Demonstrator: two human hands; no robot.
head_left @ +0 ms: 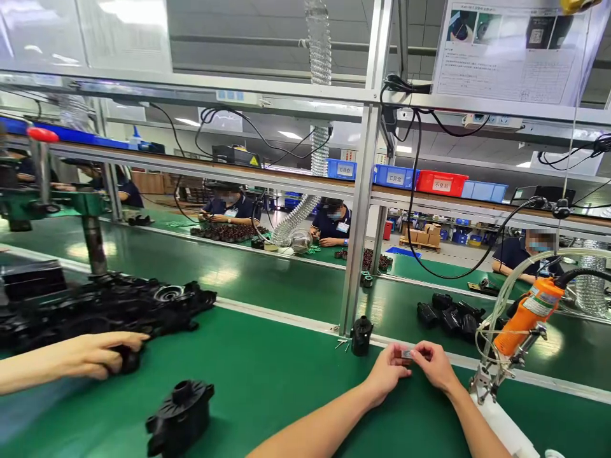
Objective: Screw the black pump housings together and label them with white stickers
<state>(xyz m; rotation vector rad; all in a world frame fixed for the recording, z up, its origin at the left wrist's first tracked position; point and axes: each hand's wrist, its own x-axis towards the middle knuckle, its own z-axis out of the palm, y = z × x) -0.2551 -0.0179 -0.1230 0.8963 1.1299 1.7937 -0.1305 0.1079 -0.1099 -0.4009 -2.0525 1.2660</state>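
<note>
My left hand [387, 370] and my right hand [433, 364] are close together over the green table. Between their fingertips is a small flat silver-grey piece [407, 354], pinched from both sides. Its exact kind is too small to make out. Just left of my left hand, a black plastic housing [361, 336] stands upright by the metal post. A few thin pale pins [342, 344] lie beside it. Nearer the front edge, a larger black housing [180, 416] with a round neck on top stands on the table.
At the left, a co-worker's hand [102, 356] holds a black part beside a pile of black housings [119, 305]. An orange electric screwdriver [527, 315] on a stand rises at my right. Behind the rail lie more black parts [451, 315]. A metal post [358, 222] stands ahead.
</note>
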